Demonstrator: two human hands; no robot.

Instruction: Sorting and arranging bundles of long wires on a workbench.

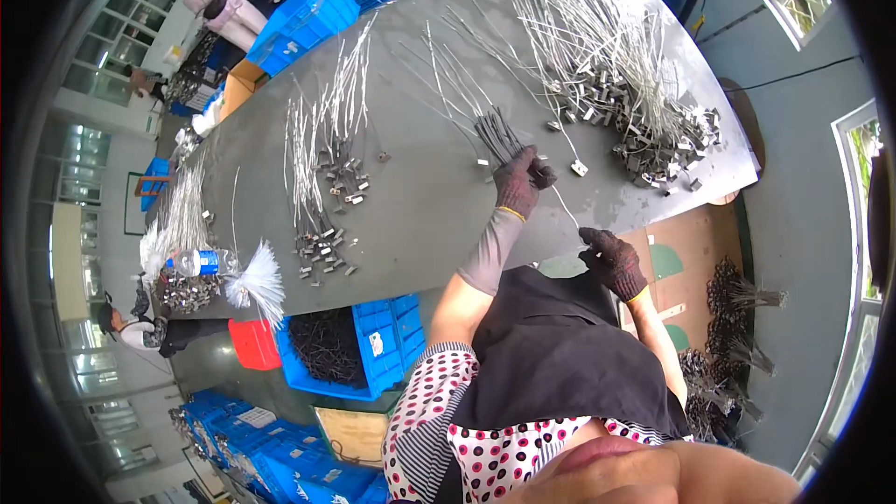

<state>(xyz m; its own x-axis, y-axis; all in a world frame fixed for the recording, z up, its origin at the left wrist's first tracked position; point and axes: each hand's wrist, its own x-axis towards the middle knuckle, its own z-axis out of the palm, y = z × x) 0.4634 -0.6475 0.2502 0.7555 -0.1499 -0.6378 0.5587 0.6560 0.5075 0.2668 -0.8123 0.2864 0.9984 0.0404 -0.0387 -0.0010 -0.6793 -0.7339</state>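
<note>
My left hand (519,185), in a dark knitted glove, is closed around a bundle of thin wires over the grey table (420,196). Dark sleeve-like lengths (497,131) show just above its fingers, and pale wire ends fan out beyond them. Gloved alike, my right hand (614,263) is closed at the table's near edge. A single white wire (567,208) stretches between both hands, its end hidden in the right fingers. A wire with a small pale block (579,169) lies just beyond my hands. To the right is a large heap of block-ended wires (635,84).
Smaller wire groups (327,168) lie left of my hands. A plastic bottle (196,263) and white cable ties (257,285) are at the table's far left. Below the edge stands a blue crate (378,345) of dark pieces beside a red bin (254,343). People (219,0) work beyond.
</note>
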